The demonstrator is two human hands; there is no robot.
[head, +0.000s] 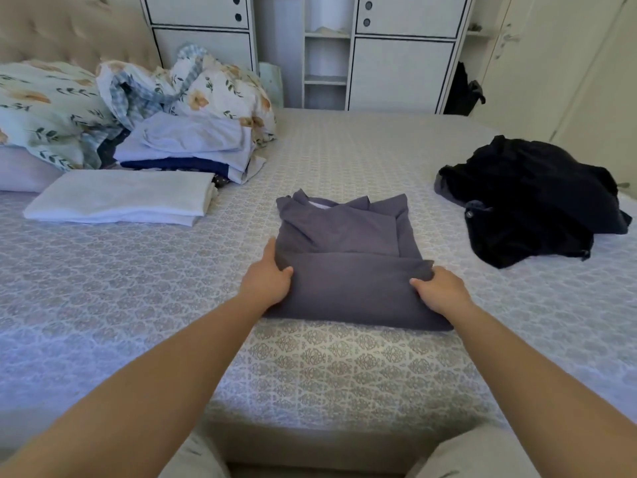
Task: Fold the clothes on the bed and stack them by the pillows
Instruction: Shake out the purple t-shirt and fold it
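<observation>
A grey-purple shirt [348, 257] lies partly folded in the middle of the bed [344, 367], its near part doubled over the rest. My left hand [270, 277] grips the left end of that fold, thumb on top. My right hand [439, 289] grips the right end the same way. A crumpled black garment [531, 198] lies unfolded at the right. At the back left, beside the floral pillows [44, 108], sits a stack of folded pale and navy clothes [186, 146], with a folded white piece [120, 196] in front of it.
A rumpled floral and checked blanket [206, 84] is heaped behind the stack. White cupboards [396, 53] stand beyond the far side of the bed, and a dark bag [462, 91] hangs there. My knees [475, 457] are at the bed's near edge.
</observation>
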